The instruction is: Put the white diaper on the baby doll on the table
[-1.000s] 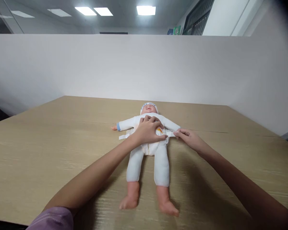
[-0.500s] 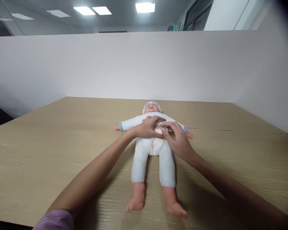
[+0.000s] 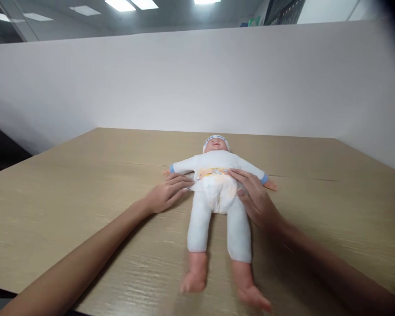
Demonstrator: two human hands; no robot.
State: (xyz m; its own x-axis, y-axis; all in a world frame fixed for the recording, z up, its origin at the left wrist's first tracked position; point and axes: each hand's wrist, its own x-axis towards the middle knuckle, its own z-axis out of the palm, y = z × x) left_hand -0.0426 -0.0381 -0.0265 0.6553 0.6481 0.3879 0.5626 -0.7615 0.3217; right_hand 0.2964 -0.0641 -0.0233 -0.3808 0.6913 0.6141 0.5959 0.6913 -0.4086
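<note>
A baby doll point(image 3: 216, 159) in a white suit with blue cuffs lies on its back, feet toward me. Around its hips is a white diaper point(image 3: 219, 193) with an orange and yellow printed waistband. My left hand point(image 3: 167, 191) rests palm down beside the doll's hip, fingers stretched out, their tips at the diaper's loose side wing point(image 3: 191, 179). On the other side, my right hand point(image 3: 255, 197) lies along the diaper's edge. Its fingers are extended, with the tips touching the waistband and the thumb side against the hip; what is under the palm is hidden.
The doll lies on a wide wooden table point(image 3: 118, 228) with a thin seam across it. A white partition point(image 3: 184, 79) rises behind the table's far edge. At the far left, a dark object point(image 3: 1, 151) stands beyond the table edge.
Both hands have come off the front of the diaper and moved apart. My left hand went left to the side wing, my right slightly right. The view has tilted down.
</note>
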